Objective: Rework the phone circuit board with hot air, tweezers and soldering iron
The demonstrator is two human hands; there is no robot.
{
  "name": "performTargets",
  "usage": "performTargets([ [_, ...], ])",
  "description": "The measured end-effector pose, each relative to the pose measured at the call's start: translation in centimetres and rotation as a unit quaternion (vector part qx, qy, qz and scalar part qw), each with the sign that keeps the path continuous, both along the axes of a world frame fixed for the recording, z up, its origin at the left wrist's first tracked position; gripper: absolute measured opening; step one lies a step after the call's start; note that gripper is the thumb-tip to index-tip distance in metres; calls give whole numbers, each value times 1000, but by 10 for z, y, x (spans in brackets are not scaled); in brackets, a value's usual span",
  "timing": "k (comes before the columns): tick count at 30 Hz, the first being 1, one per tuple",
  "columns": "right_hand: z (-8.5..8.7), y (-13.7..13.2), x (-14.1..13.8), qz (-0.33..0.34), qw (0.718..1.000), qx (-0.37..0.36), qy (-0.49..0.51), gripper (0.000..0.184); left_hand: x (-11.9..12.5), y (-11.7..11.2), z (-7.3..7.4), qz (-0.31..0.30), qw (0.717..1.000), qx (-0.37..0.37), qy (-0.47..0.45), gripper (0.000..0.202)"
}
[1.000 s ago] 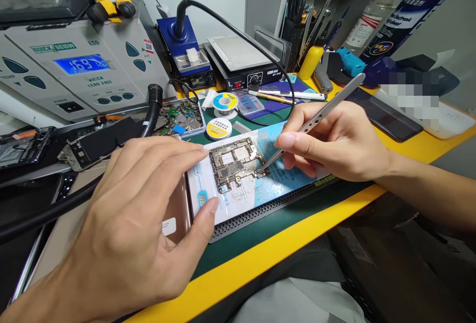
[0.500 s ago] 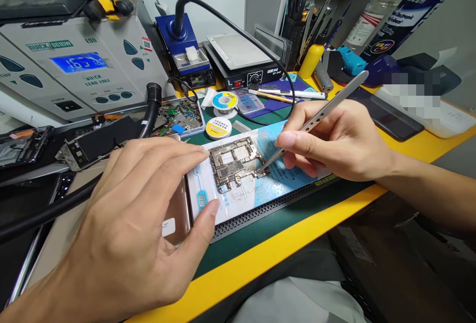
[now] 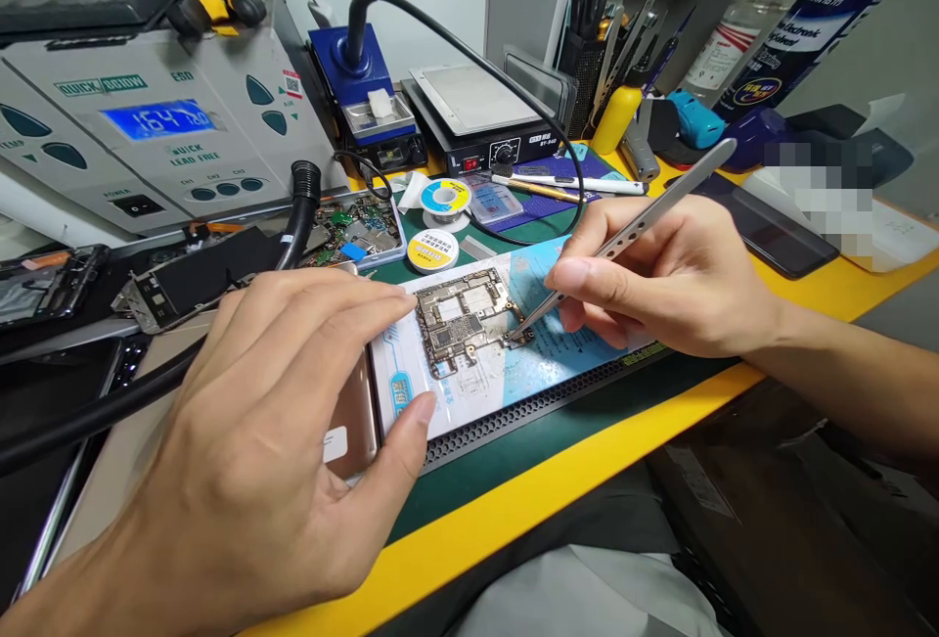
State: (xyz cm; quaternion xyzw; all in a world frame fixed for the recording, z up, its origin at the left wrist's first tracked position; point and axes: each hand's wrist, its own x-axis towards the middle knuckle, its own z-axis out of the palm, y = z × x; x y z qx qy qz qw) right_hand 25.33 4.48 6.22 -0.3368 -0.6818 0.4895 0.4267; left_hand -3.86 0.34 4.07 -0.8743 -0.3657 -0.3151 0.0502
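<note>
A bare phone circuit board [image 3: 467,319] lies on a light blue and white mat [image 3: 484,378] near the desk's front edge. My right hand [image 3: 664,275] is closed on silver tweezers [image 3: 631,224], whose tips touch the board's right edge. My left hand [image 3: 271,432] hovers at the board's left side with fingers stretched out and apart; its index fingertip reaches the board's top left corner. Under that hand lies a rose-gold phone housing [image 3: 354,417], mostly hidden.
A grey hot-air station [image 3: 161,133] with a blue display stands at the back left, its black hose [image 3: 297,221] running forward. A blue soldering stand [image 3: 359,89], a black heating plate [image 3: 476,118], solder spools [image 3: 442,202] and a tool holder [image 3: 594,50] line the back. A dark phone [image 3: 763,226] lies right.
Almost nothing moved; the view drifted slightly and the station's display reading changed. Both hands keep their places.
</note>
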Motion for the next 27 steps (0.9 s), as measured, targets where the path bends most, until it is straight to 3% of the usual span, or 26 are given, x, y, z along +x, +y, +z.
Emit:
performTargets([
  [27,2,-1,0,-8,1000,0,-12,34,1,-1,2,5,1000,-10,4,48],
])
